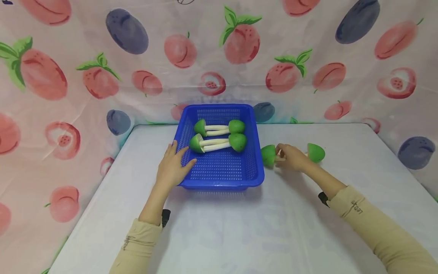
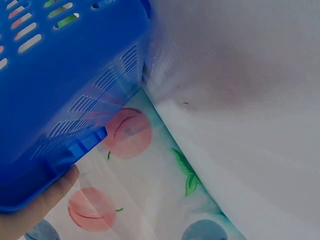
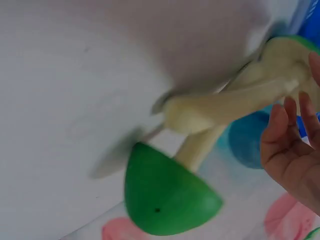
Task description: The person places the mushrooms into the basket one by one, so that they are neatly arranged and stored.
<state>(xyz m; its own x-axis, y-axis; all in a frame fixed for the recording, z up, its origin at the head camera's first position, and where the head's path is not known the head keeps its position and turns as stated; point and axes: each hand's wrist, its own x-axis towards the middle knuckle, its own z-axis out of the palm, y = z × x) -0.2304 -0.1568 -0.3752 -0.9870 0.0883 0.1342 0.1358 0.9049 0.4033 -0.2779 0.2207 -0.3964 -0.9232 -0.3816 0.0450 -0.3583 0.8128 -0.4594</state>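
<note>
My left hand (image 1: 171,167) rests on the left rim of a blue plastic basket (image 1: 219,183), its fingers spread and fairly straight. One finger (image 2: 62,185) shows against the rim's outer side in the left wrist view. Two pairs of green-capped mushrooms (image 1: 219,144) with long white stems lie inside, across the back half. Beside the basket's right wall, my right hand (image 1: 291,156) pinches a green-capped mushroom (image 1: 268,155) by its stem, close under the cap. Another green-capped mushroom (image 3: 167,195) lies behind that stem, its cap pointing the opposite way.
The basket stands on a white-covered table (image 1: 219,236). A fruit-printed cloth (image 1: 143,102) hangs along the back and sides of the table. Near the back edge, the basket's far wall stands close to this cloth.
</note>
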